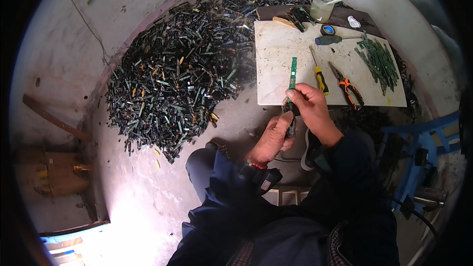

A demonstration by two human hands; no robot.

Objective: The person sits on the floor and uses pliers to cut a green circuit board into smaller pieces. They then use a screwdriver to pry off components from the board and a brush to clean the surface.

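Just in front of the pale board's near edge, my two hands meet. My right hand (314, 111) pinches a narrow green circuit board strip (293, 69) between thumb and finger. The strip points up and away and carries a small white square. My left hand (272, 139), with a red bead bracelet at its wrist, is closed round a dark, slim piece (291, 129). Fingers hide where strip and dark piece come together, so I cannot tell whether they are joined. Nearest to the right hand lie a yellow-handled screwdriver (320, 79) and orange-and-black pliers (348, 87).
A large heap of dark and green strips (182, 74) covers the floor to the left. The pale board (278, 49) bears a pile of green strips (378, 63), a dark-handled screwdriver (328, 40) and a tape roll (327, 30). Behind stands a plastic cup (321, 9); a blue stool (414, 143) is at right.
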